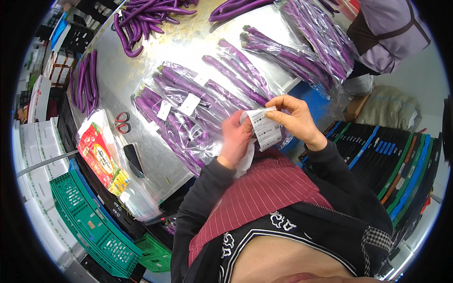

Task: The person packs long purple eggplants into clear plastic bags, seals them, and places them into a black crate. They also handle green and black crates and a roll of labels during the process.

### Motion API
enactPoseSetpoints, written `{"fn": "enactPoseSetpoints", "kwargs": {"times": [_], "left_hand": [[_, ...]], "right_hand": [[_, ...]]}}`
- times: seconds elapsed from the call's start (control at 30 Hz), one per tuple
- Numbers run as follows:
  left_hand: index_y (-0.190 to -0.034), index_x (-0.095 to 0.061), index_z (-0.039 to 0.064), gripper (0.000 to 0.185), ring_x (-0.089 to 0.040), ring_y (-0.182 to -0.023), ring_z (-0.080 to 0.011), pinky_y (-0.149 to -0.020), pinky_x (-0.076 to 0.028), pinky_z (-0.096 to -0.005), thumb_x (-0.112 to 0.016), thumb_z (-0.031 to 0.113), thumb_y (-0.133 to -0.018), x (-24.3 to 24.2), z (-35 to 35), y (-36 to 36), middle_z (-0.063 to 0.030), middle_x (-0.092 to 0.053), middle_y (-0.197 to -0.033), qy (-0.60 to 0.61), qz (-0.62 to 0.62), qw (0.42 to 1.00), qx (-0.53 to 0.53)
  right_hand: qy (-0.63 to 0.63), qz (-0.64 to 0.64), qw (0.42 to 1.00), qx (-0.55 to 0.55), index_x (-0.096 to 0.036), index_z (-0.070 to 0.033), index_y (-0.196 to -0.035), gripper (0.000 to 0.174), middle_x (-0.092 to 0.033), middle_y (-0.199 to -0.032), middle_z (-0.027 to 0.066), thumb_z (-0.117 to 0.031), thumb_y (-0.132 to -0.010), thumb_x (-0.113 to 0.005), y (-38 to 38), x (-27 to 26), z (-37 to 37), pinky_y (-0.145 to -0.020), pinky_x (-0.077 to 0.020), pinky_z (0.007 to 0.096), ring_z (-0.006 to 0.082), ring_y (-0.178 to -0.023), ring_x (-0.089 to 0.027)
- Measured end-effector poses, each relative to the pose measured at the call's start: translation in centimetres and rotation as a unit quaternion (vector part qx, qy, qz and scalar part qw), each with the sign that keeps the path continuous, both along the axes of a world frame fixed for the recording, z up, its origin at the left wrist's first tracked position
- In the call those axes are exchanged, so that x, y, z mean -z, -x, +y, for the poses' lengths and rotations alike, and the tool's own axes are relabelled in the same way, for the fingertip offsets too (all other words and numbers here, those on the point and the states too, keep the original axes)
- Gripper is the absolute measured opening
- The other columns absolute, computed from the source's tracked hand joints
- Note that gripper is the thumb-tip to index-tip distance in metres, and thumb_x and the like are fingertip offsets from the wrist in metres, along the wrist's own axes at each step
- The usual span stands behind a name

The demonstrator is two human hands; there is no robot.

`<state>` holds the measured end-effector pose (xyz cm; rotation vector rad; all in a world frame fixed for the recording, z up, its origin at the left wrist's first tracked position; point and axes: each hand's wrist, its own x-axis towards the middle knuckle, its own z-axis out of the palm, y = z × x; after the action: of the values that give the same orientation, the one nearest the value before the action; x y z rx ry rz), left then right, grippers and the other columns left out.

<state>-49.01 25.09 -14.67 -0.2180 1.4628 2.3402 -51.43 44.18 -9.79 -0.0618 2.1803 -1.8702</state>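
A strip of white printed labels (264,131) is held between my two hands over the near edge of the metal table. My left hand (236,139) grips the strip from the left, and more of its white backing (246,159) hangs below. At the upper right corner, the thumb and fingers of my right hand (295,118) pinch the strip. Just beyond my hands lie long purple eggplants in clear plastic bags (187,102). White labels (190,104) sit on some of these bags.
Loose eggplants (141,21) are heaped at the table's far side. Scissors (122,122), a phone (134,160) and a red printed bag (101,155) lie at left. Green crates (93,223) stand below left, stacked black crates (382,166) at right. Another person (385,35) stands at upper right.
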Motion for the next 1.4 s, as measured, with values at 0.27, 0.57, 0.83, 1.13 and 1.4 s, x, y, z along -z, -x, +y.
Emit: {"fn": "enactPoseSetpoints", "kwargs": {"times": [0.27, 0.57, 0.83, 1.13, 1.4], "left_hand": [[-0.114, -0.067, -0.005, 0.028, -0.06, -0.081, -0.0067, -0.069, -0.049, -0.0238, -0.069, 0.017, -0.095, -0.4, -0.8, 0.1, -0.0023, -0.069, -0.096, 0.083, -0.08, 0.983, 0.143], [-0.094, -0.068, 0.001, 0.015, -0.063, -0.085, -0.0109, -0.074, -0.05, -0.0286, -0.076, 0.006, -0.082, -2.5, -1.5, -0.7, -0.0063, -0.068, -0.09, 0.117, 0.145, 0.966, 0.178], [-0.11, -0.066, 0.0, 0.021, -0.063, -0.095, -0.0217, -0.084, -0.05, -0.0318, -0.063, -0.004, -0.089, -3.9, -1.2, -0.2, -0.0106, -0.065, -0.104, 0.23, 0.302, 0.925, -0.017], [-0.108, -0.058, 0.003, 0.025, -0.059, -0.091, -0.0149, -0.082, -0.048, -0.0273, -0.07, -0.003, -0.087, -2.7, -1.4, 0.9, -0.0069, -0.061, -0.099, 0.265, 0.363, 0.885, -0.121], [-0.095, -0.065, 0.003, 0.017, -0.06, -0.085, -0.0176, -0.079, -0.048, -0.0302, -0.073, -0.003, -0.081, -2.1, -1.3, -0.5, -0.0066, -0.062, -0.092, 0.207, 0.243, 0.944, -0.082]], "right_hand": [[0.061, -0.057, 0.997, -0.003, -0.066, -0.002, -0.094, 0.008, -0.063, -0.088, -0.001, -0.007, -0.089, -0.07, 6.6, 2.9, 2.1, -0.076, -0.0462, 0.0228, 0.0057, -0.083, -0.057], [-0.456, 0.175, 0.865, -0.111, -0.06, -0.015, -0.128, 0.056, -0.067, -0.087, 0.0151, -0.028, -0.078, -0.08, 14.8, 11.6, -1.8, -0.083, -0.0455, 0.0456, 0.0324, -0.087, -0.066], [-0.267, -0.127, 0.954, -0.05, -0.059, 0.005, -0.12, 0.062, -0.068, -0.096, 0.0245, -0.046, -0.086, -0.07, 12.7, 12.7, 0.1, -0.08, -0.0507, 0.0495, 0.0406, -0.093, -0.066], [-0.386, 0.123, 0.914, -0.035, -0.051, 0.001, -0.133, 0.085, -0.06, -0.122, 0.0245, -0.047, -0.071, -0.083, 12.2, 11.5, 3.0, -0.093, -0.0469, 0.0468, 0.0381, -0.114, -0.058], [-0.632, 0.046, 0.768, -0.094, -0.049, -0.001, -0.135, 0.096, -0.058, -0.124, 0.0229, -0.049, -0.059, -0.083, 15.6, 9.3, 13.0, -0.096, -0.0445, 0.0539, 0.0415, -0.118, -0.054]]}}
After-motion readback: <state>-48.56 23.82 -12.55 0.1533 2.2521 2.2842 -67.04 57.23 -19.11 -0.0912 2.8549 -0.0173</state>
